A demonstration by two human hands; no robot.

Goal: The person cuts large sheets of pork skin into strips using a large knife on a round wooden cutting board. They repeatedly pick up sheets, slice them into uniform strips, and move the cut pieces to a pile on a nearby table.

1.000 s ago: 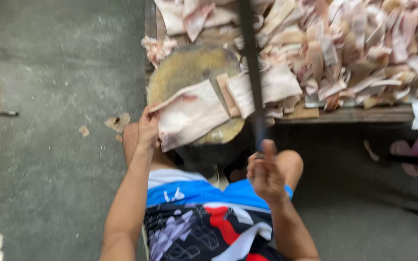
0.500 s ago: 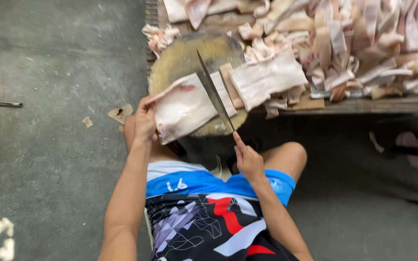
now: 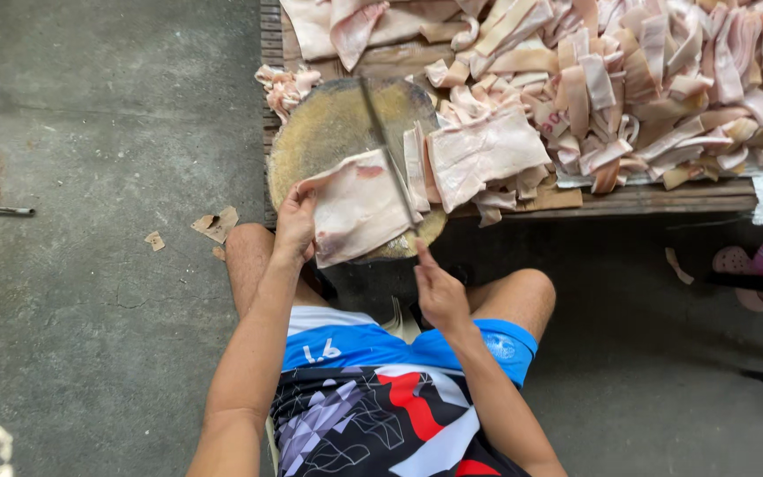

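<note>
Lowered since the earlier frame, the knife (image 3: 388, 150) cuts the pale slab (image 3: 359, 205) on the round block (image 3: 328, 124). Right hand (image 3: 439, 291) closed around its handle; left hand (image 3: 295, 225) pinches the slab's nine-o'clock edge. Cut strips (image 3: 629, 79) heap at two o'clock.

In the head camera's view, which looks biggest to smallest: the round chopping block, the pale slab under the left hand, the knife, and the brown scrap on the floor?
1. Round chopping block, partly covered.
2. Pale slab, held by the left hand.
3. Knife, long but seen thin, edge-on, gripped by the right hand.
4. Brown scrap, clearly smallest.
</note>
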